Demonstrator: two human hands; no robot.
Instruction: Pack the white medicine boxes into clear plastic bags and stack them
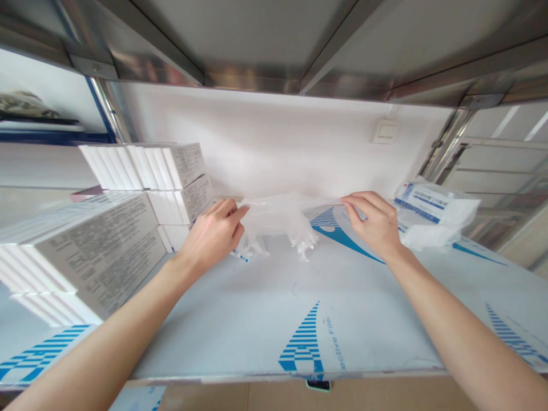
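A thin, see-through plastic bag (278, 214) is stretched between my two hands above the back of the shelf, its crumpled lower part hanging to the shelf surface. My left hand (218, 231) pinches its left end, close to the stacked white boxes. At the other end, the thumb and fingers of my right hand (372, 220) pinch the edge, near the wrapped packs on the right. Whether the bag holds anything cannot be made out.
White printed boxes (103, 251) stand in stacks on the left. Plastic-wrapped packs (436, 208) lie at the right. Film with blue print covers the shelf (240, 325). A metal shelf (265, 40) hangs overhead, and a wall switch (386, 131) sits behind. Metal posts (445, 145) flank the shelf.
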